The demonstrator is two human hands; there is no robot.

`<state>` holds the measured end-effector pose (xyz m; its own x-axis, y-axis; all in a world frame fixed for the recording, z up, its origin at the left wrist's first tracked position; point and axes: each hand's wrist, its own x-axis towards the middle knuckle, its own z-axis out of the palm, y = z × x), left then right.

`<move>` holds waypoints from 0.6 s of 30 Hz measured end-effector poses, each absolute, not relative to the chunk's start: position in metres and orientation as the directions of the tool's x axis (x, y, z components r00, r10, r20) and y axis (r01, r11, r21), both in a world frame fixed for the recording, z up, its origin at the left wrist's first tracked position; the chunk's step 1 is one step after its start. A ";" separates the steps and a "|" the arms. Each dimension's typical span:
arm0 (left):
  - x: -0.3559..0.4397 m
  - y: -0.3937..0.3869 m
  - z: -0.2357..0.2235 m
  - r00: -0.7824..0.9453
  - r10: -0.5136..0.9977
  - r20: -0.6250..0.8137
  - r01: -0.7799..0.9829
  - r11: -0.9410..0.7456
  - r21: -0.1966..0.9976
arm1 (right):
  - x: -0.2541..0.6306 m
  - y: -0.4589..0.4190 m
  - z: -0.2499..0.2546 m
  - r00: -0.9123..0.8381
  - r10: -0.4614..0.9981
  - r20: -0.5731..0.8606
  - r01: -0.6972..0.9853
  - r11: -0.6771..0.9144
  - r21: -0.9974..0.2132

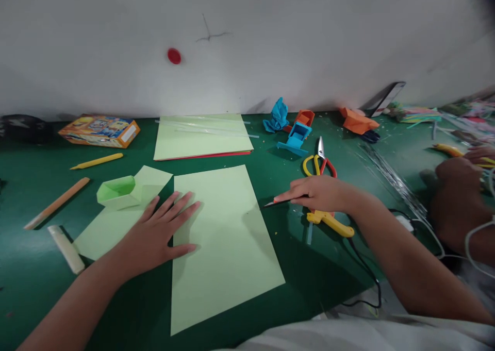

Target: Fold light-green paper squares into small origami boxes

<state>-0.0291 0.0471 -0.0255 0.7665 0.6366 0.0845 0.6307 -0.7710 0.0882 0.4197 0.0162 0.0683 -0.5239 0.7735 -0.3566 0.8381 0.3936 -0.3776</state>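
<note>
My left hand (157,232) lies flat with fingers spread, pressing on the left edge of a light green paper sheet (226,243) on the green table. My right hand (319,194) is closed in a pinch on a thin dark pencil (273,203) whose tip points left, just off the sheet's right edge. A folded light green paper box (116,191) sits on a second green sheet (112,222) to the left of my left hand.
Scissors with yellow and red handles (320,163), a yellow glue gun (332,222) with a black cord, blue (294,137) and orange (358,121) paper models, a paper stack (201,137), an orange box (99,130), sticks at left. Another person's hands (460,196) work at right.
</note>
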 end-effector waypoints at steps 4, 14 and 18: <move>-0.029 0.048 -0.025 0.770 0.633 0.081 0.626 -0.774 0.095 | 0.425 0.015 0.070 -0.520 0.772 -0.366 0.838 0.377 -0.395; -0.030 0.048 -0.024 0.770 0.636 0.052 0.630 -0.770 0.094 | 0.433 0.011 0.067 -0.565 0.767 -0.303 0.780 0.377 -0.500; -0.030 0.048 -0.024 0.764 0.642 0.056 0.635 -0.765 0.107 | 0.428 0.009 0.066 -0.581 0.772 -0.257 0.760 0.403 -0.510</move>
<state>-0.0295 0.0477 -0.0237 0.7643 0.6424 0.0559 0.6351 -0.7650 0.1068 0.4279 0.0087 0.0658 -0.5812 0.7720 -0.2574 0.7604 0.4026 -0.5095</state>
